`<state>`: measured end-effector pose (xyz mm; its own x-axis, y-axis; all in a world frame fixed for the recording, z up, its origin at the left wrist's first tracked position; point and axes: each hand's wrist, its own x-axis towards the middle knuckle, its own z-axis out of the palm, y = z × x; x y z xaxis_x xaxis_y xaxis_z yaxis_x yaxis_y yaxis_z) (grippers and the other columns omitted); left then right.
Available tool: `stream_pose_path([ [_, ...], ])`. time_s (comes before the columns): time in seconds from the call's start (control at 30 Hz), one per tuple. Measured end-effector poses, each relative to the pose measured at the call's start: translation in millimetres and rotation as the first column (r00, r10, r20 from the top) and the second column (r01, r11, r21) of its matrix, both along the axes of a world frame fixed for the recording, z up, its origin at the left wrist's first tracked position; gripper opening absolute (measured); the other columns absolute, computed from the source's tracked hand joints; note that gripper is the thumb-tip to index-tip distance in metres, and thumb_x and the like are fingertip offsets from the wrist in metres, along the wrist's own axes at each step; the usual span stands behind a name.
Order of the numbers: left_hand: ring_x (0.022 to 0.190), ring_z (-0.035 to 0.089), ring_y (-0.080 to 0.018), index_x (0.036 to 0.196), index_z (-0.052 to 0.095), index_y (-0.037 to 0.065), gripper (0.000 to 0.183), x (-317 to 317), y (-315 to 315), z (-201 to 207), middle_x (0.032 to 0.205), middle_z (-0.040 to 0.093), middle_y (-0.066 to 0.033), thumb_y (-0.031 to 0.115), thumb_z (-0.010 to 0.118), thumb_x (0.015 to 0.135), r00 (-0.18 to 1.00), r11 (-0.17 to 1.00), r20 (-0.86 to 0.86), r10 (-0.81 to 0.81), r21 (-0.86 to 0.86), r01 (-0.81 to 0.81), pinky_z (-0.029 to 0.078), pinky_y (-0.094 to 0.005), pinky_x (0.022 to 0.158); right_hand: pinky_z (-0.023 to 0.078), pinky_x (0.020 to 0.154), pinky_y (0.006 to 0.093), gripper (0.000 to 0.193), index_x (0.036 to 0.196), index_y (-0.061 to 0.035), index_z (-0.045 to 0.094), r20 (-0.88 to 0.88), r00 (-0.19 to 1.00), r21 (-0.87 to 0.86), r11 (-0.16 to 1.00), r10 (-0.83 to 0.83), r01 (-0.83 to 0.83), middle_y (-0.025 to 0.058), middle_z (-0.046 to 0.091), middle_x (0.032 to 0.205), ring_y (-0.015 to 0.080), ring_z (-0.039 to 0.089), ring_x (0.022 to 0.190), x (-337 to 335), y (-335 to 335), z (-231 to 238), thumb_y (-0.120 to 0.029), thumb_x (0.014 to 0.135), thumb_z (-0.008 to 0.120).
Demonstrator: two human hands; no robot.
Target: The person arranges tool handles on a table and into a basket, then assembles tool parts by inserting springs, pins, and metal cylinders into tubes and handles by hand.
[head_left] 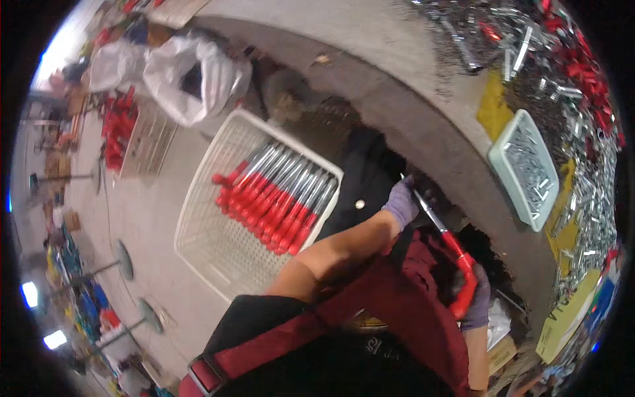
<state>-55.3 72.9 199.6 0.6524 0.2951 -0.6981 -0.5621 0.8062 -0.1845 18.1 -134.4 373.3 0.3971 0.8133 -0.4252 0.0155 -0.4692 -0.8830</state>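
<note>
A tool with a slim silvery shaft and a bent red handle (467, 281) lies slantwise in front of my body. My right hand (477, 299), in a purple-grey glove with dark fingers, is wrapped round the red handle. At the far end of the shaft, my gloved left hand (405, 200) is closed on the metal tip; its fingers are partly hidden. To the left, a cream plastic basket (198, 221) holds a neat row of several matching tools (274, 198), red ends toward me and silvery shafts pointing away.
A pale tray (521, 205) of small metal pieces stands at right, beside a large heap of silvery and red parts (582, 86). White sacks (169, 73) and another crate (149, 142) with red parts stand at far left. A dark curved ledge (390, 112) runs ahead of me.
</note>
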Motion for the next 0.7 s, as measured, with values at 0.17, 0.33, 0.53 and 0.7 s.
stream_pose_path([
  [0.17, 0.067, 0.055, -0.0335, 0.075, 0.053, 0.015, 0.028, -80, 31, 97, 0.063, 0.052, -0.0089, 0.041, 0.059, 0.079, 0.983, 0.967, -0.059, 0.172, 0.201, -0.157, 0.048, -0.0493, 0.066, 0.047, 0.053, 0.0231, 0.045, 0.117, -0.0045, 0.043, -0.893, 0.269, -0.281, 0.913, -0.362, 0.295, 0.0027, 0.054, 0.077, 0.0087, 0.051, 0.059, -29, 22, -8, -0.039, 0.088, 0.051],
  [0.33, 0.064, 0.055, -0.03, 0.078, 0.051, 0.014, 0.039, -138, 81, 110, 0.058, 0.049, -0.0059, 0.051, 0.062, 0.076, 0.893, 0.842, 0.07, 0.444, 0.308, -0.443, 0.048, -0.0484, 0.063, 0.041, 0.048, 0.0238, 0.036, 0.111, -0.0083, 0.047, -0.911, 0.119, -0.355, 0.898, -0.395, 0.261, 0.0008, 0.05, 0.072, 0.0082, 0.046, 0.054, -83, 99, -5, -0.037, 0.089, 0.051],
  [0.53, 0.063, 0.053, -0.0214, 0.088, 0.053, 0.012, 0.026, -174, 63, 122, 0.07, 0.052, -0.0043, 0.035, 0.062, 0.081, 0.9, 0.85, -0.24, 0.363, 0.481, -0.215, 0.049, -0.0419, 0.062, 0.05, 0.059, 0.0285, 0.038, 0.115, -0.0079, 0.047, -0.832, 0.444, -0.318, 0.942, -0.332, 0.107, 0.0057, 0.056, 0.083, 0.0146, 0.057, 0.068, -132, 138, -20, -0.033, 0.088, 0.053],
  [0.7, 0.068, 0.056, -0.0184, 0.105, 0.046, 0.011, 0.028, -318, 49, 13, 0.076, 0.053, -0.0065, 0.013, 0.058, 0.08, 0.659, 0.336, -0.677, 0.327, 0.735, 0.589, 0.051, -0.0338, 0.058, 0.052, 0.071, 0.0314, 0.042, 0.121, -0.0007, 0.045, -0.429, 0.878, -0.221, 0.918, 0.213, -0.33, 0.0126, 0.06, 0.096, 0.0182, 0.06, 0.081, -115, 132, -9, -0.022, 0.086, 0.056],
])
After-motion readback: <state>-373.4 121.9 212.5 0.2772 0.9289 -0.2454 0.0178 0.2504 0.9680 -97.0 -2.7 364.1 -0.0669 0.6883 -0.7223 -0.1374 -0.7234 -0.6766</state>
